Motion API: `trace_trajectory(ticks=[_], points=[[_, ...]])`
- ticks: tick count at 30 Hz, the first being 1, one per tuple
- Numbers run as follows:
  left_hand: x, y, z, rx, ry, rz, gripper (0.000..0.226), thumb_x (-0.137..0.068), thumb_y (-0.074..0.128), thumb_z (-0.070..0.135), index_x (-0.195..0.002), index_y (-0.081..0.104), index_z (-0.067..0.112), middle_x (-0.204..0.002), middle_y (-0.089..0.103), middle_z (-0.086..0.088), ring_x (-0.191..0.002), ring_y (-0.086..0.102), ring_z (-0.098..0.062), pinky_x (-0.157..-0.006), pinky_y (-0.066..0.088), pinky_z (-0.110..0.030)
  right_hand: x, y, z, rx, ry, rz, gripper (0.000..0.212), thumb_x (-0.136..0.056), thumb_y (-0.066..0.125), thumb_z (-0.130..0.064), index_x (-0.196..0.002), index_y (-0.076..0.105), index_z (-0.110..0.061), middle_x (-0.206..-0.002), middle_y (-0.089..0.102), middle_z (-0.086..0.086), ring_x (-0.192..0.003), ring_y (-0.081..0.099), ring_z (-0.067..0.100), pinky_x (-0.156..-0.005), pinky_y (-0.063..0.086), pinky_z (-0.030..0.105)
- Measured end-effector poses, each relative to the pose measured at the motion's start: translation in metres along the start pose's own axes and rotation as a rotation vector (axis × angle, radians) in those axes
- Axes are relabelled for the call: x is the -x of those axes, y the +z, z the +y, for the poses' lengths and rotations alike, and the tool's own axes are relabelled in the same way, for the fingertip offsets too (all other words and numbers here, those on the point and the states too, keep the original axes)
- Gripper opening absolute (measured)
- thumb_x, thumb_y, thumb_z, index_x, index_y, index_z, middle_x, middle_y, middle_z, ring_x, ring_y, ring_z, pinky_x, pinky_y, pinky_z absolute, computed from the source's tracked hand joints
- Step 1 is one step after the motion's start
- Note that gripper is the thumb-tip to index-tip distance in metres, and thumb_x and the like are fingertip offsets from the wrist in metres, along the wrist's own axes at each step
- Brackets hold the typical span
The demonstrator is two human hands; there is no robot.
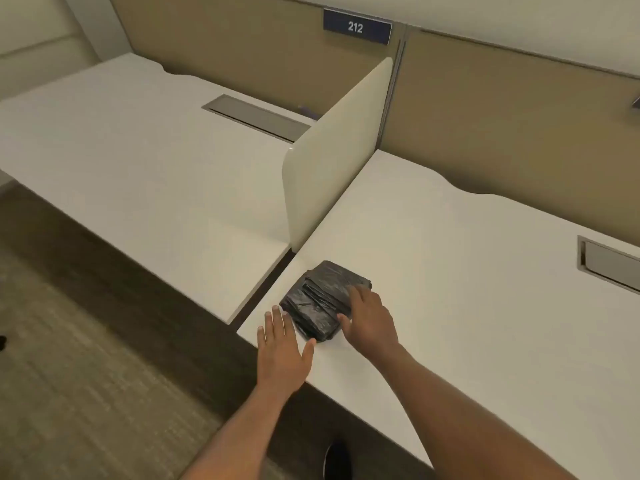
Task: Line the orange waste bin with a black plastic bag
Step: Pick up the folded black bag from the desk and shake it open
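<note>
**Black bags at the desk corner**

Black folded plastic bags (322,299) lie on our white desk (467,271) near the cream divider (329,157). Our left hand (282,351) rests flat, fingers spread, holding nothing; our right hand (370,320) lies open-palmed on the stack.

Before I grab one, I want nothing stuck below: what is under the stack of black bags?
The stack of black bags lies flat on the white desk. Bare desktop shows all around it. The right hand covers its right edge, so beneath the stack itself stays hidden.
</note>
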State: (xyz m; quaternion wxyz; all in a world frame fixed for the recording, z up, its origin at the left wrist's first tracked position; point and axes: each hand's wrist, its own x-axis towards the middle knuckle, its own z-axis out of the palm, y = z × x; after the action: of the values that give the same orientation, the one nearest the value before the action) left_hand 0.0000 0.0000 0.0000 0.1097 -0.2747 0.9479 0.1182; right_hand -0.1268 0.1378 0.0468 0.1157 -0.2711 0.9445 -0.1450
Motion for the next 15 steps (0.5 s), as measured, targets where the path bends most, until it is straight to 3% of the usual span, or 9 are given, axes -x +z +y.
trace_trajectory(ticks=[4, 10, 15], points=[[-0.01, 0.017, -0.006, -0.019, -0.017, 0.017, 0.09, -0.093, 0.014, 0.07, -0.158, -0.005, 0.01, -0.167, -0.013, -0.016, -0.154, -0.011, -0.033, -0.123, -0.001, -0.045, -0.016, 0.005, 0.004, 0.013, -0.007, -0.064, 0.057, -0.093, 0.06, -0.035, -0.145, 0.042, -0.018, -0.152, 0.043, 0.006, -0.133, 0.045, 0.028, -0.103, 0.047, 0.041], [-0.013, 0.036, -0.011, -0.033, 0.009, -0.033, 0.092, -0.092, 0.015, 0.07, -0.156, -0.015, 0.011, -0.164, -0.021, -0.016, -0.153, -0.015, -0.033, -0.125, 0.002, -0.046, -0.023, 0.014, 0.005, 0.038, -0.065, -0.053, 0.039, -0.097, 0.051, -0.015, -0.136, 0.053, -0.016, -0.138, 0.054, 0.005, -0.123, 0.049, 0.026, -0.091, 0.05, 0.037], [-0.011, 0.038, -0.016, -0.056, 0.035, -0.04, 0.092, -0.093, 0.014, 0.069, -0.155, -0.018, 0.01, -0.163, -0.026, -0.015, -0.151, -0.02, -0.033, -0.125, -0.001, -0.045, -0.026, 0.011, 0.002, 0.021, -0.043, 0.017, 0.022, -0.094, 0.046, -0.006, -0.11, 0.062, -0.011, -0.111, 0.061, 0.006, -0.102, 0.055, 0.028, -0.071, 0.045, 0.034]])
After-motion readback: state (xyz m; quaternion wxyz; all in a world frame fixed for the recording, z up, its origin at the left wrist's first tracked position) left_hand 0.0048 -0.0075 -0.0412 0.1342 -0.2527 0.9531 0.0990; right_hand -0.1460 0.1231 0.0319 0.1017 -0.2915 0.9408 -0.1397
